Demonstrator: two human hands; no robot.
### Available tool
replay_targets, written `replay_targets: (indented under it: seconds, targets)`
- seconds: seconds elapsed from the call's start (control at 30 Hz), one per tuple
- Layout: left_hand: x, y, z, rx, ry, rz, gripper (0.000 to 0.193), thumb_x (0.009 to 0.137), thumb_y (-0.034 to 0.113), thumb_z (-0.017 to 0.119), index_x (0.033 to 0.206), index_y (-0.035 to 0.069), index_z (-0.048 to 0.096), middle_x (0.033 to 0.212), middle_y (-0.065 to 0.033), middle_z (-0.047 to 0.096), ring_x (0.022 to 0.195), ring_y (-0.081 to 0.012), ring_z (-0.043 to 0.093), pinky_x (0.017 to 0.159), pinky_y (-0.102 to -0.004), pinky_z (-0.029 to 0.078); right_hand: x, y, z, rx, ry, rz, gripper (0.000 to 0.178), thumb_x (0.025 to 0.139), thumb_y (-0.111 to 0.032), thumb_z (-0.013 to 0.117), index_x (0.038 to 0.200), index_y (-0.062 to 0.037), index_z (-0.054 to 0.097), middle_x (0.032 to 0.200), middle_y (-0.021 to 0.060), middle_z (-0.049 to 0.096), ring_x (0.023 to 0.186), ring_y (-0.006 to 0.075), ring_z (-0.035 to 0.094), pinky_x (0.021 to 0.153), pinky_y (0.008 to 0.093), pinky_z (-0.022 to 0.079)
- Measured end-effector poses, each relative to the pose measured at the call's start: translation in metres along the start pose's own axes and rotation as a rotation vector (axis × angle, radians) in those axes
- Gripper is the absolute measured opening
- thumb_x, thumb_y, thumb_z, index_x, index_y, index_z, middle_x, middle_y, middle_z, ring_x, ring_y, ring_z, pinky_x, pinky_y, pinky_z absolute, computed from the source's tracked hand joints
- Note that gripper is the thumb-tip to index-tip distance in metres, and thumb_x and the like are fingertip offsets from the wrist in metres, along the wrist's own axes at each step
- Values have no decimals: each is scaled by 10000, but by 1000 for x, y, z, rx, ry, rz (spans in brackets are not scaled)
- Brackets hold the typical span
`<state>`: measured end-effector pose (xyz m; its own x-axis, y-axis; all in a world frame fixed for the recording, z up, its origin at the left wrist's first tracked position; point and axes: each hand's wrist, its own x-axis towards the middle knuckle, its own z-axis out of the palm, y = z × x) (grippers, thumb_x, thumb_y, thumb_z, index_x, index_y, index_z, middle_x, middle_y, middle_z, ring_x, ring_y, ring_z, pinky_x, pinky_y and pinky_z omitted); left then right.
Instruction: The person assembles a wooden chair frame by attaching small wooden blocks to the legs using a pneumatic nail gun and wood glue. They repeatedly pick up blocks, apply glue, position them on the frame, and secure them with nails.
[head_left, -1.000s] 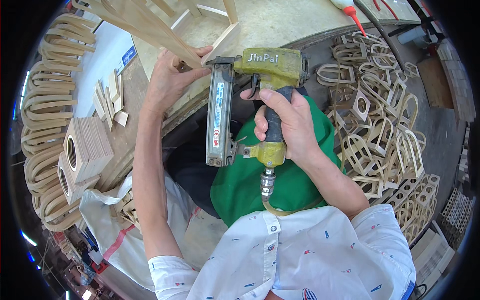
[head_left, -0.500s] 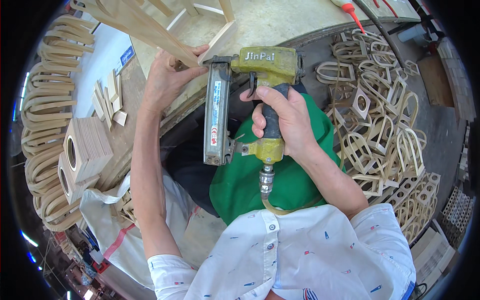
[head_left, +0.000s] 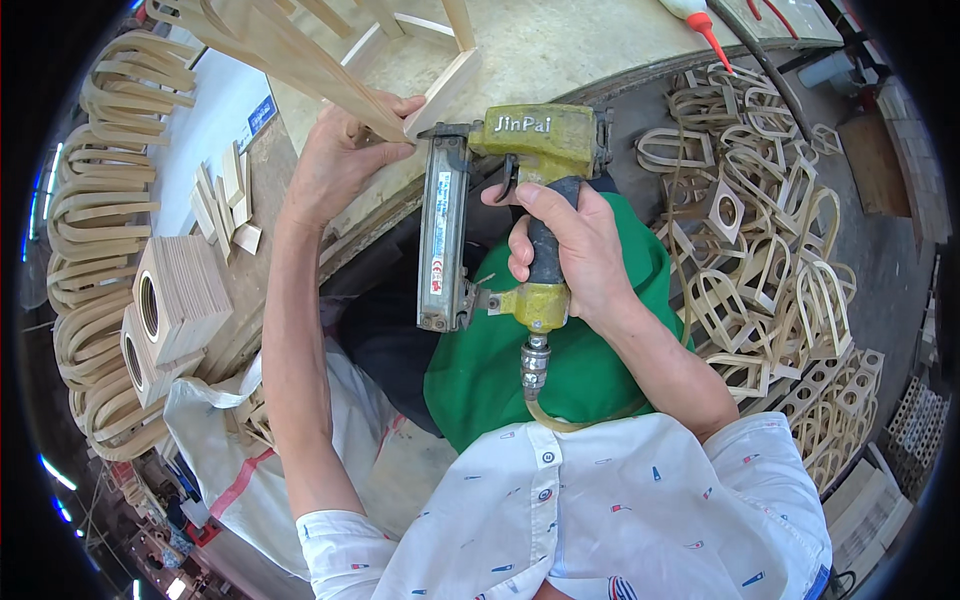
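Note:
My right hand grips the black handle of a yellow-green air nail gun, its index finger at the trigger. The gun's long metal magazine points down toward my lap, and an air hose is coupled to the handle's end. The nose of the gun is at the near corner of a pale wooden frame on the workbench. My left hand pinches that corner, thumb on the near side and fingers behind a long flat wooden strip. Whether the nose touches the wood I cannot tell.
Bent wooden loops are stacked along the left, beside blocks with round holes and loose slats. A glue bottle with red nozzle lies at the far right of the bench. Many wooden frames are heaped on the right.
The nail gun and the frame's near corner have shifted slightly right and down in view. Both hands keep their grips.

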<state>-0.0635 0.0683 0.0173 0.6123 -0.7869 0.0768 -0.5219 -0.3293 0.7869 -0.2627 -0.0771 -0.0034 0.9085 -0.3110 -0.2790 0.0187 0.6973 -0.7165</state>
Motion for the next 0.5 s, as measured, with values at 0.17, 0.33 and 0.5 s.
replay_targets:
  seconds: [0.17, 0.33, 0.5]
  targets:
    - [-1, -3, 3, 21, 26, 4, 436, 717, 23, 764, 1135, 129, 700, 1078, 10, 608, 1033, -148, 550, 957, -307, 420, -1, 1, 0, -12, 14, 9, 235, 935, -144, 556, 1061, 48, 510, 1020, 161, 638, 533, 102, 522, 446, 263, 467]
    - [-1, -1, -1, 2, 12, -34, 449, 710, 15, 766, 1138, 133, 698, 1073, 2, 606, 1039, -149, 552, 960, -309, 421, 1, 1, -1, -18, 4, 6, 229, 928, -136, 556, 1056, 49, 512, 1012, 154, 634, 539, 104, 522, 453, 267, 466]
    - [2, 7, -15, -85, -86, -69, 493, 757, -67, 657, 1226, 84, 628, 1188, -43, 604, 1129, -186, 560, 990, -315, 428, 3, -12, -8, 32, -7, -13, 239, 929, -141, 553, 1070, 50, 524, 1030, 154, 630, 540, 103, 522, 451, 264, 465]
